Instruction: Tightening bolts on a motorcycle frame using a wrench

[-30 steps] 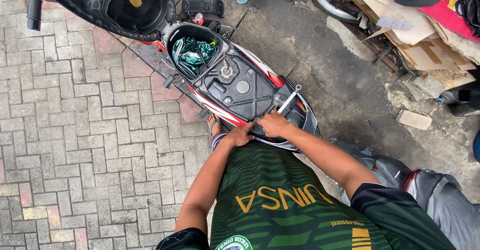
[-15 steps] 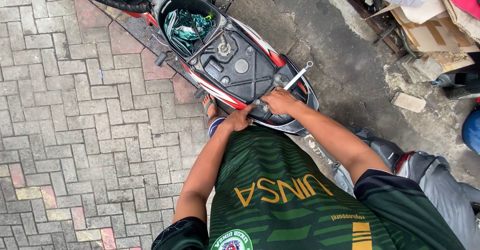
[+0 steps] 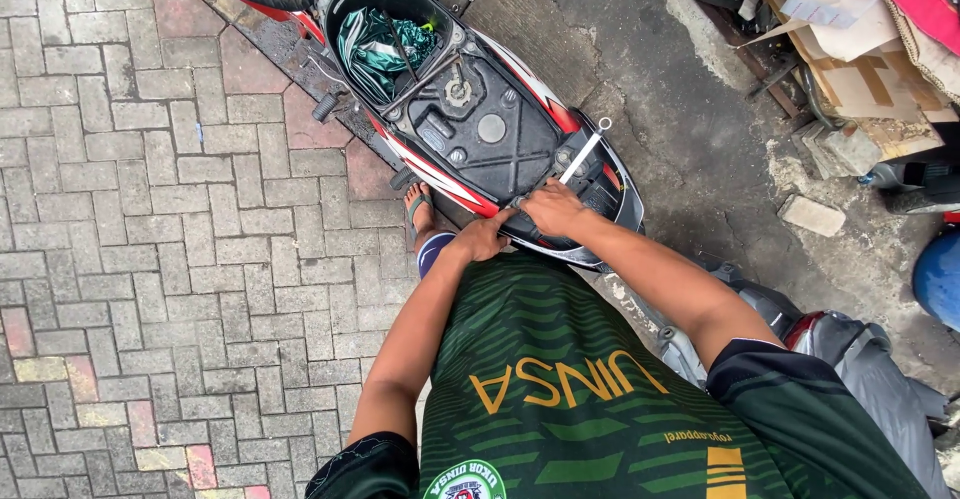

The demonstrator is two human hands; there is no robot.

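Scooter (image 3: pixel 480 129) fills the upper centre of the frame, seat flipped up at top, under-seat bay open. It's heavy and stiff, so I'd judge you won't shift it by the plastic alone. The rear grab rail (image 3: pixel 560 244) at centre frame is the solid hold, and that's where you've got both hands. The red/white side panels look glossy, prob. slippery and easy to crack, so keep off those.

Your left hand (image 3: pixel 482 239) sits on the rail's near-left end, fingers wrapped over the edge. Your right hand (image 3: pixel 553 209) lies on top of the tail just beside it, fingers curled down onto the black trim; can't tell if they close under anything.

Around it, big to small:
- Brick paving (image 3: pixel 150 259) fills the left half, cracked concrete on the right.
- Cardboard pile (image 3: pixel 860 49) upper right, well apart.
- A second bike's grey cover (image 3: pixel 860 369) lower right, close behind you, which crowds you on that side.
- Green cloth (image 3: pixel 375 49) stuffed in the bay, soft and loose.
- Loose stone (image 3: pixel 812 215) mid right.
- White-handled tool (image 3: pixel 585 154) resting on the tail, near your right hand, and it could roll off.
- Your sandalled foot (image 3: pixel 418 214) right against the scooter's left flank.
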